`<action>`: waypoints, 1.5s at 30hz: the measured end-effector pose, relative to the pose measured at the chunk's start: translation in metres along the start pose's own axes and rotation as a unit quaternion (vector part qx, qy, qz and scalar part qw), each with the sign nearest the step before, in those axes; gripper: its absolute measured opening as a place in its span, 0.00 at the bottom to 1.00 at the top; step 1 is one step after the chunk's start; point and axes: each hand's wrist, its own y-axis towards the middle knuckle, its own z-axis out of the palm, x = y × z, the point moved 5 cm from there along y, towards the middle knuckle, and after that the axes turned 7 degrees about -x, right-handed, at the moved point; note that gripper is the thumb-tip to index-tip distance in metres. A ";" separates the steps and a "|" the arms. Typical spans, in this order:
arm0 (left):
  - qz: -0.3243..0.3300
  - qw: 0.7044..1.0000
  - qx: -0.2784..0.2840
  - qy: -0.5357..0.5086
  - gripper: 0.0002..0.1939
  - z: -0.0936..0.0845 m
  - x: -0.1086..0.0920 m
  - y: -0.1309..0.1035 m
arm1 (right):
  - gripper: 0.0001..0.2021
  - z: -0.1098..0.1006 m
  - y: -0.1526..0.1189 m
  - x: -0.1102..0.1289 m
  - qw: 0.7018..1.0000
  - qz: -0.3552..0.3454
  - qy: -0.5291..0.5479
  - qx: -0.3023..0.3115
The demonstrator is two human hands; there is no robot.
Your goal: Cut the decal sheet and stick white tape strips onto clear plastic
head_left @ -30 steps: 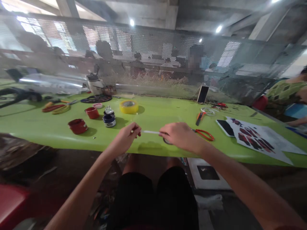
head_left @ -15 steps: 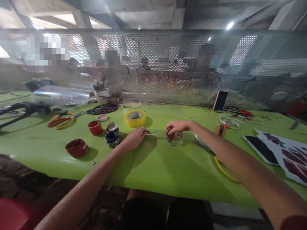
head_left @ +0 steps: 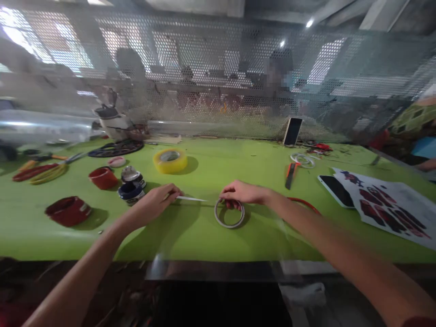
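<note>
My right hand [head_left: 241, 194] is closed on the upper edge of a narrow roll of tape [head_left: 230, 225], its fingers reaching into the ring. The roll tilts just over the green table. In my left hand [head_left: 158, 200], thumb and fingers pinch the end of a thin white strip of tape [head_left: 191, 198]. That strip points toward the roll; whether it joins it is too faint to tell. Beyond my left hand stands a wide yellow tape roll [head_left: 170, 167]. Close by its wrist is a dark blue jar [head_left: 131, 194].
Red cups [head_left: 70, 212], a pink lid [head_left: 116, 161] and scissors [head_left: 49, 173] lie left on the green table [head_left: 197, 245]. A cutter knife [head_left: 290, 176], a tablet [head_left: 335, 190] and a printed sheet [head_left: 391, 206] are right. A phone [head_left: 293, 131] leans near the mesh screen [head_left: 211, 68].
The view has swung right. My left hand has drawn away leftward from the roll, and more of the white strip shows. The roll has come slightly nearer to me.
</note>
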 end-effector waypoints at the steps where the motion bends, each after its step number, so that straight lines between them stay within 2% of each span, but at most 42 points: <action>1: 0.003 1.000 0.000 0.001 0.19 -0.001 -0.001 -0.007 | 0.15 0.007 -0.007 0.001 1.000 0.001 -0.002 -0.007; 4: 0.013 1.000 -0.009 0.004 0.18 0.000 -0.001 -0.021 | 0.14 0.019 -0.022 0.001 1.000 0.002 -0.004 -0.027; 8: 0.025 0.999 -0.030 0.012 0.18 0.002 -0.001 -0.022 | 0.12 0.018 -0.030 -0.001 0.998 -0.001 -0.006 -0.057; 12: 0.044 0.998 -0.036 0.022 0.15 0.007 -0.014 -0.008 | 0.09 0.008 -0.031 -0.003 0.994 -0.005 0.003 -0.106; 16: 0.049 0.999 -0.010 0.001 0.16 0.023 -0.026 0.015 | 0.06 0.000 -0.034 -0.007 0.990 0.002 0.027 -0.137; 20: 0.043 0.999 -0.012 -0.003 0.16 0.036 -0.022 0.029 | 0.07 -0.012 -0.039 -0.013 0.987 0.030 0.029 -0.153; 23: 0.050 0.998 -0.026 0.002 0.17 0.038 -0.015 0.030 | 0.07 -0.019 -0.040 -0.014 0.984 0.044 0.003 -0.171; 27: 0.052 0.998 -0.043 0.010 0.14 0.037 -0.007 0.031 | 0.06 -0.015 -0.034 -0.010 0.980 0.055 -0.046 -0.186; 31: 0.043 0.997 -0.063 0.019 0.10 0.036 0.000 0.035 | 0.05 -0.011 -0.026 -0.006 0.976 0.075 -0.094 -0.181; 39: 0.039 0.994 -0.097 0.033 0.08 0.027 0.004 0.034 | 0.06 -0.009 -0.001 0.004 0.978 0.119 -0.151 -0.077; 45: 0.018 0.991 -0.129 0.031 0.11 0.013 0.004 0.028 | 0.02 -0.012 0.000 0.033 0.972 0.112 -0.197 -0.067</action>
